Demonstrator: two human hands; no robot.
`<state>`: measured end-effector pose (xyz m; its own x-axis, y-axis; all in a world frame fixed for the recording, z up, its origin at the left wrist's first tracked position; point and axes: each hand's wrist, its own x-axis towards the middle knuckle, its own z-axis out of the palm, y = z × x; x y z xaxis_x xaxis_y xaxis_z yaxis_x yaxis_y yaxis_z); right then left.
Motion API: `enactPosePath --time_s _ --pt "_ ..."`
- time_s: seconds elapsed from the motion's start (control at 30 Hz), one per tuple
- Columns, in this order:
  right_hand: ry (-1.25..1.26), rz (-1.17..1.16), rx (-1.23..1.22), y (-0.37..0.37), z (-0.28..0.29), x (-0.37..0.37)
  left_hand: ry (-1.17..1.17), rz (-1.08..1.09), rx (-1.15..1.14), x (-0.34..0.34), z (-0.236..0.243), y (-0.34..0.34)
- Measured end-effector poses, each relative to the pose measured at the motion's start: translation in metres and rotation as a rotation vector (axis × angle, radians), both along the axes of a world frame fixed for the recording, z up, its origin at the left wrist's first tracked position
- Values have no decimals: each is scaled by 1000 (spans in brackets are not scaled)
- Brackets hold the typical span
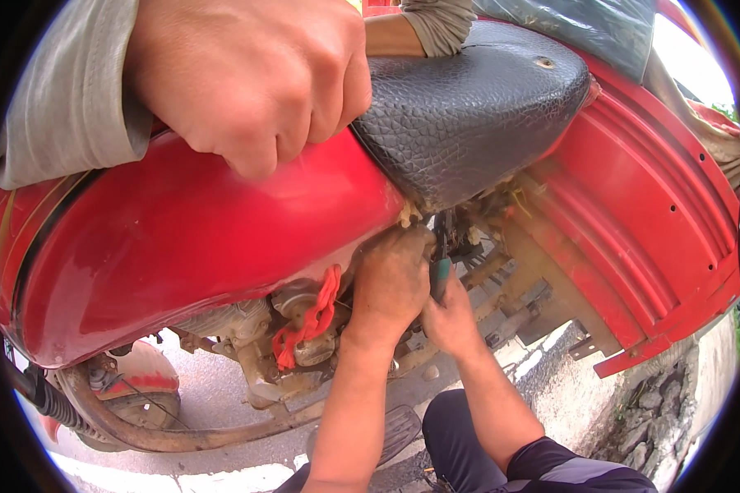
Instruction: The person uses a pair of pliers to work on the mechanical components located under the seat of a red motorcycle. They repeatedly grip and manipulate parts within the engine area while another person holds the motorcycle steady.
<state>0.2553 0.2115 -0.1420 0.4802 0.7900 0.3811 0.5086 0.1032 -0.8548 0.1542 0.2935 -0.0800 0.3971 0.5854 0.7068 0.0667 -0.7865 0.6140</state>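
My left hand [390,275], smudged with dirt, reaches in below the black seat [460,123]. Its fingers curl inward beside some wiring, and what they grip is hidden. Close by on the right, my right hand [452,319] is closed round a hand tool with a teal and dark handle [441,275]. The tool points up into the dark wiring [469,226] under the seat; its tip is lost among the parts, so its exact kind is unclear. Left of my hands is the glossy red fuel tank [214,222] of a motor tricycle.
Another person's closed hand [255,78] hangs over the tank; a sleeved arm [436,29] rests behind the seat. A red cloth strip [311,320] is tied near the engine [242,329]. The red cargo-bed panel [641,230] stands right, above rubble [654,403]. A frame tube [214,437] curves low.
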Motion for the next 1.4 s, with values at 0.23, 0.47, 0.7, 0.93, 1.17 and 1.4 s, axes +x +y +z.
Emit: enactPosePath --time_s 0.23,0.47,0.7,0.93,1.17,1.4 --pt "165 -69 92 3 3 -9 112 -16 -10 -1 4 5" --pt "342 -284 391 11 5 -32 170 69 35 3 15 -8" --pt "649 -291 774 -36 60 -6 68 -51 -63 -6 1 8" --pt "687 -104 422 -55 25 -27 33 -78 12 -4 -7 16" --pt "608 -132 429 -20 12 -28 -7 -51 -80 0 -4 12" --pt "529 -204 487 -2 29 -27 -15 -73 -103 -2 -2 13"
